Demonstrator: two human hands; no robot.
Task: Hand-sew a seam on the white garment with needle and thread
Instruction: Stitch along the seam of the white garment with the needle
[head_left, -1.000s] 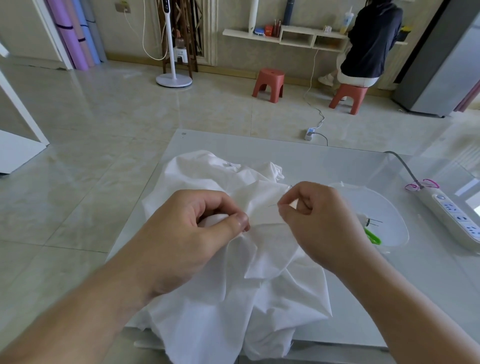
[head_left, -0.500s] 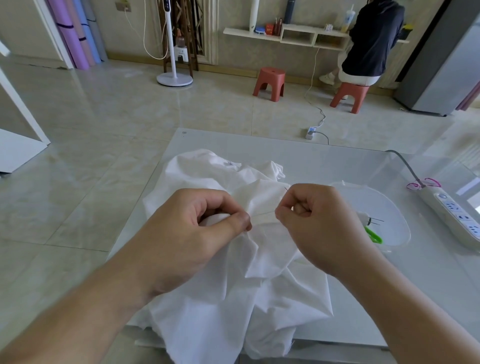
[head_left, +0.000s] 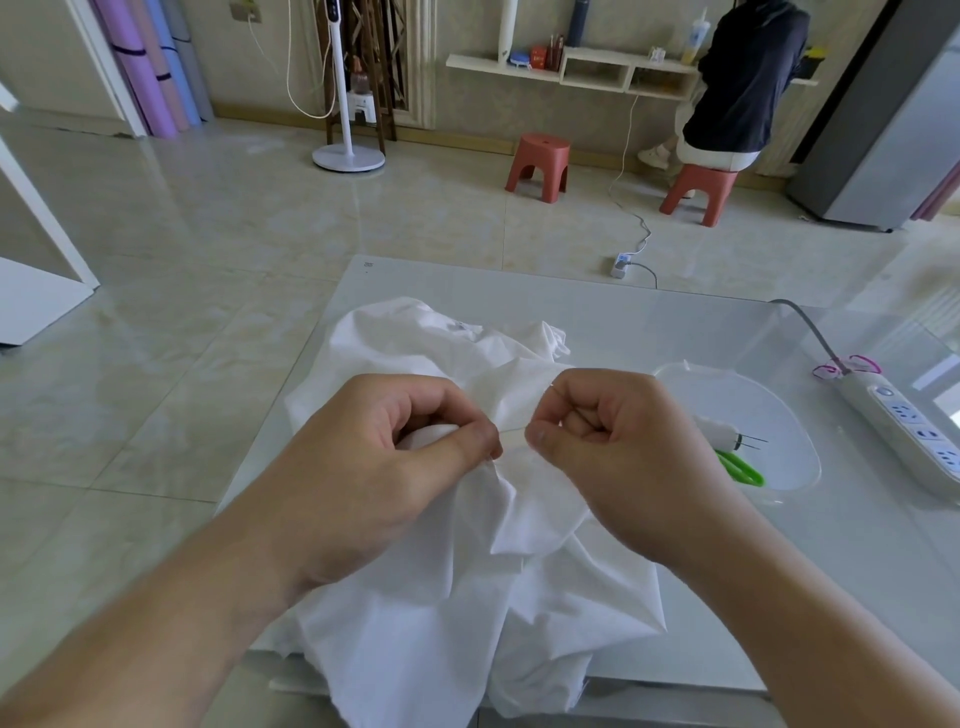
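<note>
A crumpled white garment lies on the glass table and hangs over its near edge. My left hand pinches a raised fold of the cloth between thumb and fingers. Just to its right, my right hand pinches a thin needle, whose tip points left into the fold. A short stretch of thread runs between the two hands; the rest of it is too fine to see.
A clear plastic dish right of the garment holds green-handled scissors and a white spool with needles. A white power strip lies at the table's right edge. A person sits on a red stool far behind.
My right hand has moved left toward my left hand and closed tighter, bringing the needle into the fold. My left hand has kept its grip on the cloth.
</note>
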